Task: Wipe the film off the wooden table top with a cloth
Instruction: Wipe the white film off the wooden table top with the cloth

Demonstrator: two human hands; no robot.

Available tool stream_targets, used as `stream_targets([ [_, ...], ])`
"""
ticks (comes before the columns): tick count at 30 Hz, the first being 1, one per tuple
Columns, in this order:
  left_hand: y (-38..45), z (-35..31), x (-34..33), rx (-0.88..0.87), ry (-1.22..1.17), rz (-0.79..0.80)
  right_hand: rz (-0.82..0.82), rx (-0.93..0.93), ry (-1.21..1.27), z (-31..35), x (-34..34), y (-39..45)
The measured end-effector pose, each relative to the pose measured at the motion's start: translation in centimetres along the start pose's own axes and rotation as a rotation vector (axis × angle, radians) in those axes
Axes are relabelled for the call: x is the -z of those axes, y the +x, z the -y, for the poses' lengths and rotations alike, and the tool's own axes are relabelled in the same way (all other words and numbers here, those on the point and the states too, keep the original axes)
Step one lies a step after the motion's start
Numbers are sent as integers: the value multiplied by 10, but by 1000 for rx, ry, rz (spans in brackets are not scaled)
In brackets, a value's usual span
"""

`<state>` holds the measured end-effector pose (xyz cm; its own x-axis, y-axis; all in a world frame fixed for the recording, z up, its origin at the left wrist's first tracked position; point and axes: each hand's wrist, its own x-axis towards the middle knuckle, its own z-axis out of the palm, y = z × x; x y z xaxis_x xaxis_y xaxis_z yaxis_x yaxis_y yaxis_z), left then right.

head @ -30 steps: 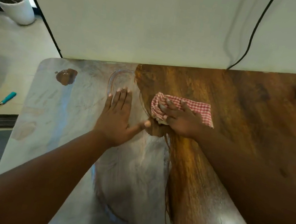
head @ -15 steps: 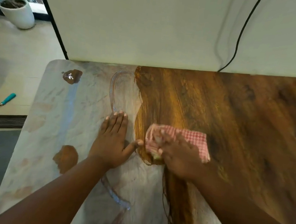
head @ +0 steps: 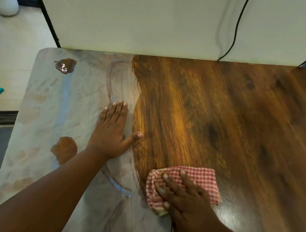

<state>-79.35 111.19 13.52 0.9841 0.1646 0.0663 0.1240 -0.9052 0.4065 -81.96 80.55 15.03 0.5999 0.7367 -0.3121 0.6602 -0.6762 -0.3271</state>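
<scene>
Film (head: 74, 104), pale and smeared, covers the counter's (head: 246, 120) left part up to its left edge; the right side shows bare brown wood. Right hand (head: 185, 198) presses the red-checked cloth (head: 200, 177) flat near the boundary, fingers spread. Left hand (head: 111, 131) rests flat on film. No readable writing.

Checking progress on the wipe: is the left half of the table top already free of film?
No, the pale film covers the table's left part, where the left hand lies flat; only the right side shows bare wood.
</scene>
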Motion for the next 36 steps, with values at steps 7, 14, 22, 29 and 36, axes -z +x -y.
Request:
stream_targets([
  [7, 2, 5, -4, 10, 67, 14, -48, -149, 16, 30, 20, 92],
  [14, 1, 5, -4, 22, 74, -4, 143, 174, -192, 69, -34, -63],
  [22, -28, -27, 1, 7, 127, 27, 42, 5, -10, 28, -9, -17],
  [29, -108, -55, -6, 33, 191, 153, 212, 316, -219, 89, -47, -109],
  [36, -169, -46, 2, 74, 216, 175, 297, 235, -230, 13, -16, -126],
])
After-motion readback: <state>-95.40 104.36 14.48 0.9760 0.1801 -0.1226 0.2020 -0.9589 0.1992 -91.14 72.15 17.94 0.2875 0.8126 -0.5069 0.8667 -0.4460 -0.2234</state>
